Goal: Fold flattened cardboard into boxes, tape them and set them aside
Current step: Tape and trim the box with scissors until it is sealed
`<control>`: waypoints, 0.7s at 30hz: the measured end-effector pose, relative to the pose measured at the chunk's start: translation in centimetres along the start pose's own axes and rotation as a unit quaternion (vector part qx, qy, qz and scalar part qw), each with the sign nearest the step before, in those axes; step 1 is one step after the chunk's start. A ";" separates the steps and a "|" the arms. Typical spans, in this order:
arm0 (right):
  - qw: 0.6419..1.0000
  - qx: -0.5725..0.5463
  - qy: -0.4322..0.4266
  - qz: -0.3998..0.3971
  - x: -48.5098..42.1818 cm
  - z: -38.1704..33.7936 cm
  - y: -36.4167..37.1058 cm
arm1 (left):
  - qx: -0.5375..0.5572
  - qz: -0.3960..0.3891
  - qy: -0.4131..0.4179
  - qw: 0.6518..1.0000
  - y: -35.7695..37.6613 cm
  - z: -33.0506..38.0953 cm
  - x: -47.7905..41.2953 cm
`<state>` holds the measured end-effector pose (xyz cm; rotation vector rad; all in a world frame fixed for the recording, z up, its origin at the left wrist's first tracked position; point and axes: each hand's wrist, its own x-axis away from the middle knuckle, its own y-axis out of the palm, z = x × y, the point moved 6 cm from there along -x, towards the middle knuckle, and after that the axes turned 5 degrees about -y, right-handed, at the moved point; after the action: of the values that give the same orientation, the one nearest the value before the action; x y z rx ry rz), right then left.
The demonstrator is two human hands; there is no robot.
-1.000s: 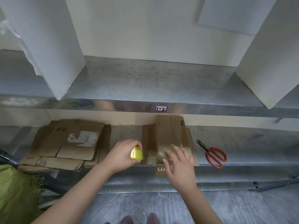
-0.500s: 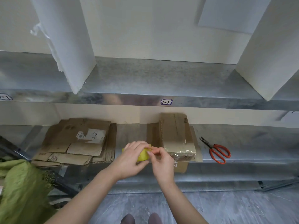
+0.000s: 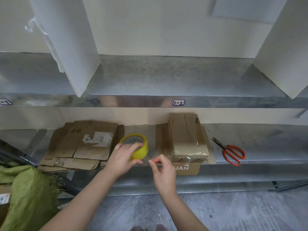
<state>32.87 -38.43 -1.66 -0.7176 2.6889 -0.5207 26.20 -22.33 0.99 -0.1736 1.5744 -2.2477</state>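
Taping looks underway: left hand [image 3: 123, 160] grips the roll [image 3: 141, 151], right hand [image 3: 164, 170] pinches its loose end [image 3: 148, 160], one box [image 3: 186, 140] folded, the flat stack [image 3: 80, 147] waiting.

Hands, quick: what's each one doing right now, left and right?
Left hand: closed, gripping the yellow tape roll.
Right hand: closed, pinching the clear tape end drawn off that roll.
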 end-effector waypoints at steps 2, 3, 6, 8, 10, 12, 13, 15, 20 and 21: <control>1.000 -0.011 0.024 0.003 0.3 0.6 0.7 | -0.027 0.004 -0.014 1.000 0.6 -0.8 -0.7; 0.998 -0.024 0.058 0.009 0.1 1.2 1.0 | -0.039 -0.005 -0.017 0.999 1.3 -1.1 -0.8; 0.986 -0.043 0.160 0.032 -1.0 3.4 2.0 | -0.055 -0.028 -0.019 0.998 3.3 -2.0 -1.3; 0.980 -0.036 0.197 0.020 -1.7 4.4 2.9 | -0.056 -0.027 -0.032 0.998 4.3 -2.8 -1.5; 0.978 -0.016 0.207 0.008 -2.3 4.9 3.8 | -0.063 -0.024 -0.050 0.996 4.9 -3.4 -1.7; 0.978 0.008 0.207 0.006 -2.8 5.3 4.3 | -0.066 -0.023 -0.057 0.996 5.4 -3.7 -1.8; 0.979 0.026 0.203 0.003 -3.0 5.6 4.5 | -0.062 -0.024 -0.057 0.996 5.7 -3.9 -1.9; 0.976 0.085 0.202 -0.020 -3.3 6.2 4.7 | -0.046 -0.034 -0.062 0.996 6.3 -4.3 -1.9; 0.961 0.200 0.180 -0.067 -3.4 7.1 5.1 | -0.040 -0.069 -0.076 0.994 8.1 -5.2 -0.8; 0.957 0.219 0.174 -0.071 -3.6 7.2 5.2 | -0.036 -0.073 -0.074 0.994 8.1 -5.3 -0.7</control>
<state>36.46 -34.25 -9.54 -0.7453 2.6808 -1.3407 27.16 -19.81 -8.33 -0.4777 1.6103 -2.2298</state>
